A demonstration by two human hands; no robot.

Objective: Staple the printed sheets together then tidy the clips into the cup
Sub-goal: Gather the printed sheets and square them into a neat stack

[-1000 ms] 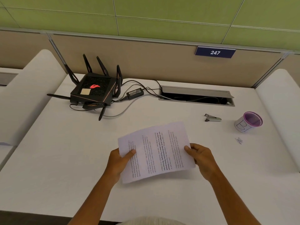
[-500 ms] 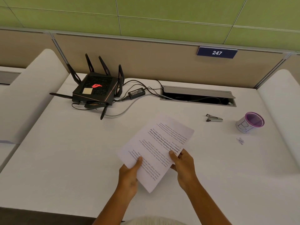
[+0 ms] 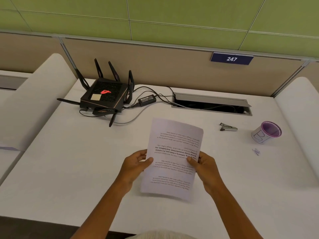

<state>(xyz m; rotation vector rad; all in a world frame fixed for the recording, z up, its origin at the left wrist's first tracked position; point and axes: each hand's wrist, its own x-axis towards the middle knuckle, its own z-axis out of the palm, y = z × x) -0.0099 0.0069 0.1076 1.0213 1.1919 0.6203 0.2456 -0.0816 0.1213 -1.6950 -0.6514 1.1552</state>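
I hold the printed sheets (image 3: 174, 144) above the white desk (image 3: 69, 161), long side running away from me, text upside down. My left hand (image 3: 136, 163) grips their left edge, thumb on top. My right hand (image 3: 202, 163) grips the right edge, thumb on the print. A small grey stapler (image 3: 228, 127) lies on the desk to the right, beyond the sheets. Further right stands a white cup (image 3: 265, 132) with a purple rim. A small heap of clips (image 3: 256, 151) lies on the desk just in front of the cup.
A black router (image 3: 103, 98) with antennas, a power adapter (image 3: 146, 100) and cables sit at the back left. An open cable hatch (image 3: 212, 105) is set into the desk at the back. White padded dividers (image 3: 32, 100) flank both sides.
The sheets have been turned from lying sideways to pointing lengthwise away from me. Both hands shifted along the edges and moved closer together.
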